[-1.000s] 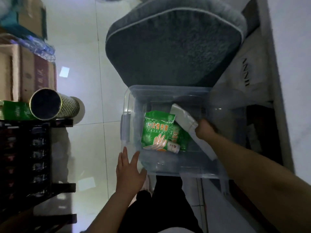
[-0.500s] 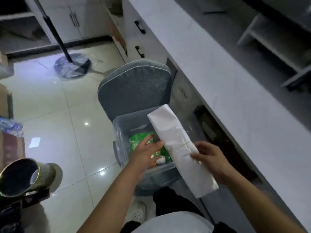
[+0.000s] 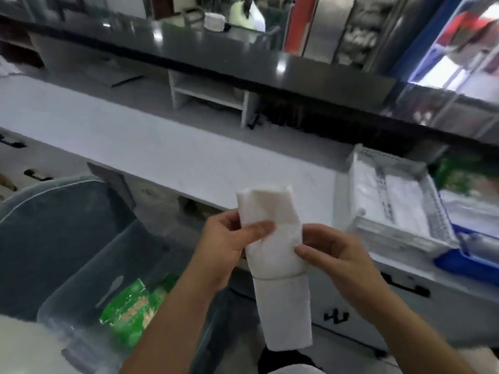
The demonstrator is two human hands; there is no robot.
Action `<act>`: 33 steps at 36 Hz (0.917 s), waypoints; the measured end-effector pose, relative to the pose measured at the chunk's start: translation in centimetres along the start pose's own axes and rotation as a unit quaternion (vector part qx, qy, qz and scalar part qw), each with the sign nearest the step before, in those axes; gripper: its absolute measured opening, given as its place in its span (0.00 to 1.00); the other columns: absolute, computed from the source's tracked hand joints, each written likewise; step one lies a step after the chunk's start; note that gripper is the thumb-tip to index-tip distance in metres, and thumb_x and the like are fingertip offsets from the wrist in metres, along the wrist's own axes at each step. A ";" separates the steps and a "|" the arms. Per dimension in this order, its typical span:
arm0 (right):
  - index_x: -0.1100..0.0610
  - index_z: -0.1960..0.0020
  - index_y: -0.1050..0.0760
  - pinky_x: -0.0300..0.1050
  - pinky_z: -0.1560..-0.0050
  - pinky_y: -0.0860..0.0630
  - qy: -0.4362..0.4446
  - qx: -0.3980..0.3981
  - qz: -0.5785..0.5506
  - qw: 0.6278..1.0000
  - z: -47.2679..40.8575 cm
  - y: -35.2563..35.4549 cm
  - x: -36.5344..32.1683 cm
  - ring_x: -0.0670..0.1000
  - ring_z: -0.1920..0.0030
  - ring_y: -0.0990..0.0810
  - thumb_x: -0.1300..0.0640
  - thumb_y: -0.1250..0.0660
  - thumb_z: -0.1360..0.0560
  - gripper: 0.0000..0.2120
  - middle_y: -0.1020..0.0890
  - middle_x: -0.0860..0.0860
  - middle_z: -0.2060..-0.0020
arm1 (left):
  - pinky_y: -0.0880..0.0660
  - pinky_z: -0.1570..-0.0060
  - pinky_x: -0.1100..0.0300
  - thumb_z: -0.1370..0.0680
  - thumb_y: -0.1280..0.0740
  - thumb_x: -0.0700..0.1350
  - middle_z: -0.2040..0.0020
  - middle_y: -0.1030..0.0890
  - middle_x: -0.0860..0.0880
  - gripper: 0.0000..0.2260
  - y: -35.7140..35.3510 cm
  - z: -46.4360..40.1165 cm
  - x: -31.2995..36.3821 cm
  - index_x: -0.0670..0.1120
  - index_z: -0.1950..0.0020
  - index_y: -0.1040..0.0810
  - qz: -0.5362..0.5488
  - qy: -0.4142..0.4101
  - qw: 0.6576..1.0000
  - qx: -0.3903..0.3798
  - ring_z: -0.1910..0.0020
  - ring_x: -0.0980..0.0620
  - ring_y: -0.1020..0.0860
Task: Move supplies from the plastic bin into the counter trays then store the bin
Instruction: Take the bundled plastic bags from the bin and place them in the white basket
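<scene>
In both hands' grip: white bundle (image 3: 272,238)

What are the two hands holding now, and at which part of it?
Both hold one white packet. The left hand pinches its left edge in the upper half, thumb on the front; the right hand pinches the right edge near the middle.

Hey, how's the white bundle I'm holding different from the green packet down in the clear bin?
The long white paper-wrapped bundle is plain, while the green printed plastic packet has coloured graphics. The bundle is held upright in the air by the left hand and right hand; the packet lies flat in the clear plastic bin, untouched. The bundle looks longer and narrower. Both look like soft packaged supplies.
</scene>
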State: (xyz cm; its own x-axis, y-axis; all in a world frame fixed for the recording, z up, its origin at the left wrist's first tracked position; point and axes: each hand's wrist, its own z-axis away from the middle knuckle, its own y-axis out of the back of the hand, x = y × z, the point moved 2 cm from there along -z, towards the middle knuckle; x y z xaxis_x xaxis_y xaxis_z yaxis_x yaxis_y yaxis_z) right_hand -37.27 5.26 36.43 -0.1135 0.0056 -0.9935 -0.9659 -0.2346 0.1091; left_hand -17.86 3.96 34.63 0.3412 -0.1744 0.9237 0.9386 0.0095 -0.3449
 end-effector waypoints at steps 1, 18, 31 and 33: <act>0.53 0.46 0.16 0.44 0.48 0.19 0.021 0.018 -0.006 1.000 0.0 1.2 -0.9 0.54 0.48 0.15 0.52 0.26 0.31 0.14 0.14 0.53 0.50 | 0.17 0.59 0.53 0.35 0.22 0.44 0.53 0.13 0.44 0.12 -1.4 -0.4 0.3 0.47 0.52 0.13 -0.025 0.000 0.999 -0.026 0.54 0.44 0.14; 0.56 0.52 0.14 0.47 0.61 0.18 0.031 0.148 -0.141 0.978 -6.8 23.1 -2.1 0.54 0.55 0.14 0.55 0.26 0.35 0.12 0.13 0.56 0.56 | 0.20 0.49 0.59 0.28 0.24 0.40 0.45 0.14 0.47 0.14 -19.6 -12.9 -3.8 0.48 0.43 0.16 -0.196 0.028 0.949 -0.245 0.45 0.48 0.16; 0.48 0.40 0.20 0.48 0.61 0.18 -0.069 0.053 -0.158 0.984 -11.9 34.4 3.9 0.53 0.55 0.15 0.55 0.22 0.38 0.26 0.14 0.55 0.51 | 0.18 0.61 0.54 0.33 0.24 0.44 0.49 0.14 0.46 0.15 -28.6 -25.6 -3.3 0.47 0.47 0.14 -0.075 0.021 0.991 -0.105 0.56 0.49 0.15; 0.47 0.42 0.19 0.49 0.63 0.19 -0.084 0.042 -0.185 0.978 -12.4 34.5 5.1 0.54 0.56 0.15 0.57 0.23 0.37 0.24 0.14 0.56 0.51 | 0.18 0.60 0.54 0.31 0.25 0.43 0.51 0.14 0.47 0.12 -29.5 -26.9 -3.7 0.47 0.48 0.14 -0.085 0.038 0.991 -0.094 0.57 0.50 0.16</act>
State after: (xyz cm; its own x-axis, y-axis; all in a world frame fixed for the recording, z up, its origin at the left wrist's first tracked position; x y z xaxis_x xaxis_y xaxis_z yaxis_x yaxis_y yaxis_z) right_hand -68.30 -14.85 34.77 0.2185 0.2358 -0.9469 -0.9629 -0.1056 -0.2485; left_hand -48.22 -22.12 36.94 0.1670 -0.2309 0.9585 0.9536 -0.2092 -0.2165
